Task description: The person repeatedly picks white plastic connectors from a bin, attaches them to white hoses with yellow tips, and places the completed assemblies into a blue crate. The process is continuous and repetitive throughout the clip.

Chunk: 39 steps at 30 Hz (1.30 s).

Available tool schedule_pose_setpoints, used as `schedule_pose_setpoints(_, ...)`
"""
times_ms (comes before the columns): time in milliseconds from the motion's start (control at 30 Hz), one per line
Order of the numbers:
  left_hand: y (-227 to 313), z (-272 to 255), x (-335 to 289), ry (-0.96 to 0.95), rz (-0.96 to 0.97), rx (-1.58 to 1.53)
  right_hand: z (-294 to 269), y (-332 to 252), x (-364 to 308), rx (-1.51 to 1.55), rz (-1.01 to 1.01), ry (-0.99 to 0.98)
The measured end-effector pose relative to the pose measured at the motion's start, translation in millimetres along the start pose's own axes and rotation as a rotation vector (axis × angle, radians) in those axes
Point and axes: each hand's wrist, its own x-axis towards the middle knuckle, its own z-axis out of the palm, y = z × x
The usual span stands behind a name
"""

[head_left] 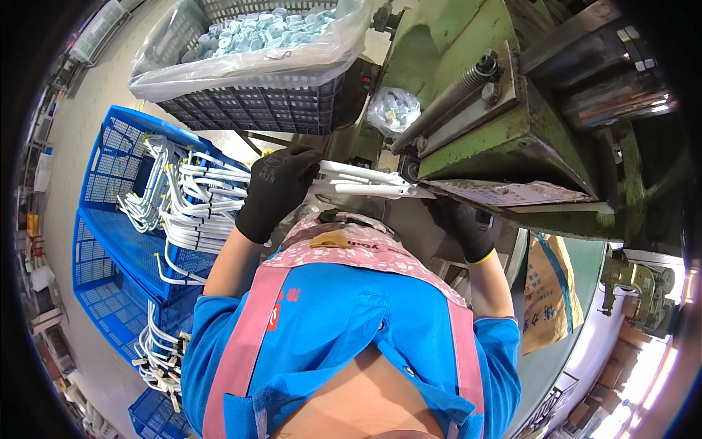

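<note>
My left hand [281,183], in a black glove, is closed around the left end of a white tubular frame piece [358,175] made of several slim bars. The frame piece lies level in front of my apron, and its right end reaches the green machine press [504,139]. My right hand [464,225], also in a black glove, is low beside the machine, close to that right end. Its fingers are partly hidden under the machine's edge, so their grip does not show.
Blue crates [121,252] at the left hold many bent white tubes [197,212]. A dark crate [256,106] with a plastic liner holds pale blue parts [267,33]. A clear bag of small parts [393,111] sits by the machine; a brown sack [552,293] lies at right.
</note>
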Motion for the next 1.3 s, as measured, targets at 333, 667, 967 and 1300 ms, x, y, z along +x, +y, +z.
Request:
schedule_pose_setpoints(333, -8.6, 11.8, 1.7, 0.093, 0.055, 0.091, 34.2, 6.2, -26.2, 2.655, 0.827, -0.037)
schedule_pose_setpoints(667, -25.4, 30.8, -4.2, 0.019, -0.053, 0.158, 69.0, -2.8, -36.9, 2.555, 0.572, -0.063)
schedule_pose_setpoints(967, 26.2, 20.2, -8.9, 0.159, -0.028, -0.236, 31.4, -6.1, -14.4, 0.954, 0.26, -0.034)
schedule_pose_setpoints(1300, 45.9, 63.7, -42.9, -0.245, -0.218, -1.26, 33.2, -17.7, -31.7, 0.763, 0.374, -0.153)
